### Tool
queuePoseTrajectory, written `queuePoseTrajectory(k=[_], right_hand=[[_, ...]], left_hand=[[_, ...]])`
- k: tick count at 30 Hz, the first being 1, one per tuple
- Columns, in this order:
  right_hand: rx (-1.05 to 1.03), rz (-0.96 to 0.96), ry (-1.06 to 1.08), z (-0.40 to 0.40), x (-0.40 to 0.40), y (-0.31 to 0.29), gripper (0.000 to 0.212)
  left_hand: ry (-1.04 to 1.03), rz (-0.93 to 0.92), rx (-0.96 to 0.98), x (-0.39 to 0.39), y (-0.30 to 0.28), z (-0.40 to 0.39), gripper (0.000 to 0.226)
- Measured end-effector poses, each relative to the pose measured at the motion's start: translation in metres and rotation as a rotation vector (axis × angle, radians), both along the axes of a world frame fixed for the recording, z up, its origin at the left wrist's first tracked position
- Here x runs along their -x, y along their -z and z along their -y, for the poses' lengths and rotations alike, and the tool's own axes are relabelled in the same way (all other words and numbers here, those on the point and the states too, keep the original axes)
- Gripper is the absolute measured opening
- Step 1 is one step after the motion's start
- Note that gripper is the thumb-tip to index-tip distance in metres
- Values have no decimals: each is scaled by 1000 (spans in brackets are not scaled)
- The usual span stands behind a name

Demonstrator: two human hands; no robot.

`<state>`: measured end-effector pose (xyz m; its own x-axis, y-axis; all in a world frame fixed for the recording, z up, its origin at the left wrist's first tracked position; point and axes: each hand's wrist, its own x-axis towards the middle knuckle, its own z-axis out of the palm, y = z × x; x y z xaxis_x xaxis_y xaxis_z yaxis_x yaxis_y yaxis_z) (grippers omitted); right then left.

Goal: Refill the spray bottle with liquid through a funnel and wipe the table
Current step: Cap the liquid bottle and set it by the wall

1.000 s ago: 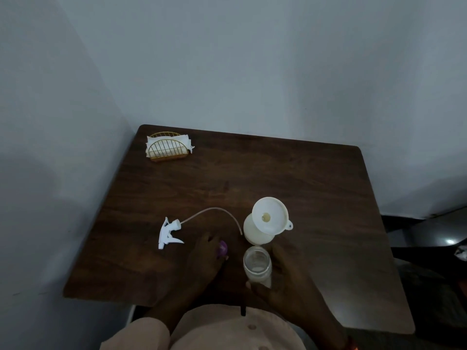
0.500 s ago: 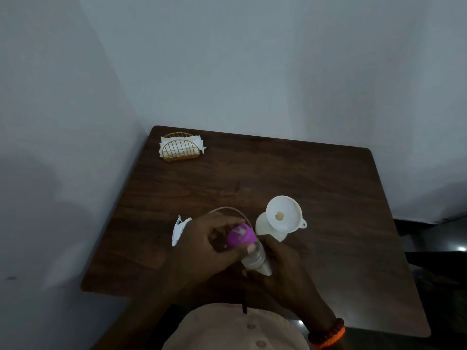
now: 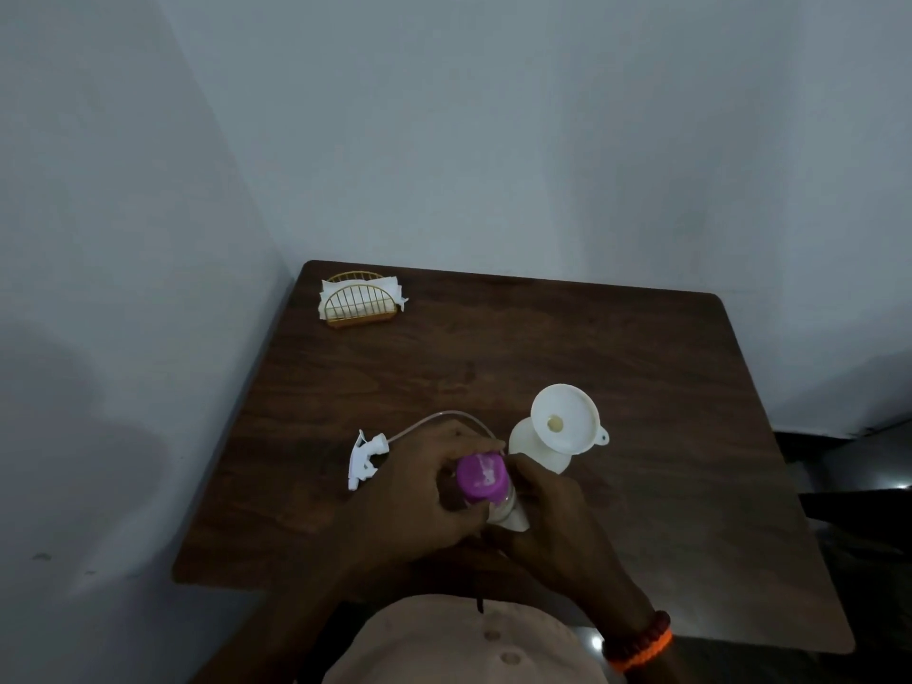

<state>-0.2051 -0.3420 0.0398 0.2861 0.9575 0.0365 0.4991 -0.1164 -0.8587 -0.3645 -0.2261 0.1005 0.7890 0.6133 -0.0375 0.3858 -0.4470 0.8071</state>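
Close to the near edge of the dark wooden surface [image 3: 641,387], both hands grip one small bottle [image 3: 503,510]: left hand [image 3: 419,491] fingers curl round its purple cap [image 3: 481,478], right hand [image 3: 557,510] wraps its body. Bare wood lies right of the fingers. One white funnel [image 3: 565,419] sits in one spray bottle [image 3: 530,446] just beyond them; one trigger sprayer [image 3: 365,459] lies left; one napkin holder [image 3: 360,301] stands far beyond.

A plain room, perhaps a home: a dark wooden table [image 3: 641,387] set into a corner of bare grey walls [image 3: 493,140].
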Motion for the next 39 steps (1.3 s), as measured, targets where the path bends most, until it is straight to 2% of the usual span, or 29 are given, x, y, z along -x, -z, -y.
queuePoseTrajectory(k=[2,5,7,10,14,16,18,20,24,27,29,32,35,37,39], right_hand=[[1,-3,1,0,3,-1,51],[4,-26,12,-2,5,-5,48],[7,2,24,-5,7,-7,44],[8,12,14,-7,10,-4,43],[12,37,21,-5,14,-2,53],[7,50,30,-5,17,-4,54],[21,33,47,-5,18,-7,48],[35,15,46,-7,19,-7,44],[45,13,39,-5,24,-9,43],[16,23,61,-2,29,-11,46],[24,-4,58,-2,30,-12,43],[21,13,40,-4,32,-10,46],[-40,17,39,-2,37,-14,60],[-31,11,50,-2,36,-16,56],[-47,37,61,-3,37,-18,49]], left_hand=[[21,-36,-21,1,0,-1,70],[-113,-137,-85,-1,-5,3,84],[-194,-154,-145,-2,-7,6,74],[-145,-107,-105,0,-5,10,60],[-32,-55,-46,8,0,9,78],[-122,-86,-92,4,2,13,86],[-281,-122,-196,-1,2,15,80],[-198,-119,-143,2,-2,15,67],[-45,-52,-47,14,-9,17,79],[-81,-87,-90,11,-13,18,93],[-122,-152,-123,12,-16,14,87],[5,-74,-132,19,-21,18,55],[25,-18,-110,22,-25,20,59],[-62,-61,-134,20,-20,17,68],[-133,-92,-121,18,-15,13,68]])
